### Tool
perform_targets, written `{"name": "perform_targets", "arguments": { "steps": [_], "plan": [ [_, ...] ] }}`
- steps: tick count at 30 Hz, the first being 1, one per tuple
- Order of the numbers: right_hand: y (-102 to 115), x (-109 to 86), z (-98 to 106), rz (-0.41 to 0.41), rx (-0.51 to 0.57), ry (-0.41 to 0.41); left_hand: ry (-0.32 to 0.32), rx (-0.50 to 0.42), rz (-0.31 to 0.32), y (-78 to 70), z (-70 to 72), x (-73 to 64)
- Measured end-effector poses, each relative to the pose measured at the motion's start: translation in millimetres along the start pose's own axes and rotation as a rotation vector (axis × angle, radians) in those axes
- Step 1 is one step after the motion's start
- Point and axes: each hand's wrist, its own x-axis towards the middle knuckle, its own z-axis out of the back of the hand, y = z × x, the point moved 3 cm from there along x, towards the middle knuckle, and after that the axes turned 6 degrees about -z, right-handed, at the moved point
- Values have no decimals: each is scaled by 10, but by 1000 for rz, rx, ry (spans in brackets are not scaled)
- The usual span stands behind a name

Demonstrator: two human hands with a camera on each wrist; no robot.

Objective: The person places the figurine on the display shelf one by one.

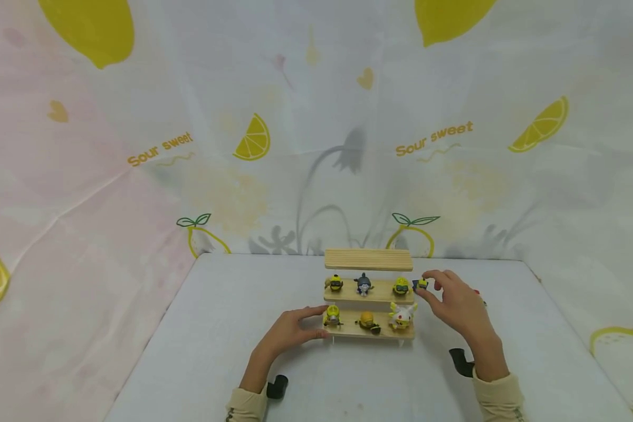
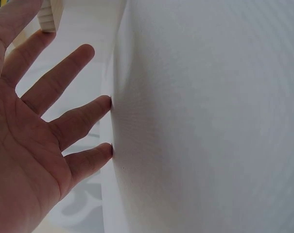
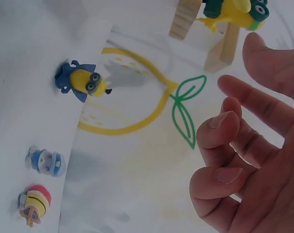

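Observation:
A three-tier wooden shelf [image 1: 368, 259] stands on the white table with small toy figures on its two lower tiers. At its lower left end, my left hand [image 1: 291, 329] spreads its fingers, the index finger touching the wood's end; in the left wrist view, two other fingertips meet the table. My right hand [image 1: 460, 303] is beside the shelf's right end, thumb and index finger apart, holding nothing. Past those fingertips stands a yellow figure with goggles and blue clothing [image 3: 82, 81], on the table. A yellow figure with green goggles [image 1: 401, 286] sits at the middle tier's right end.
Also on the table, in the right wrist view, are a blue-and-white figure [image 3: 47, 161] and a red-topped yellow figure [image 3: 36, 201]. On the bottom tier, a white-headed figure [image 1: 402, 315] sits at the right. A lemon-print cloth [image 1: 295, 193] hangs behind the table.

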Motion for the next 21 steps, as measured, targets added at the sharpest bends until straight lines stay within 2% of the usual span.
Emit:
{"name": "perform_targets", "arguments": {
  "steps": [5,13,21],
  "plan": [
    [-70,22,-13,-15,-22,-3,-6,0,-12,-2,4,6],
    [-207,107,-166,5,-61,-20,5,-10,23,3,-15,-3],
    [-331,230,-334,-45,-121,-27,2,-8,19,-8,2,-3]
  ]
}}
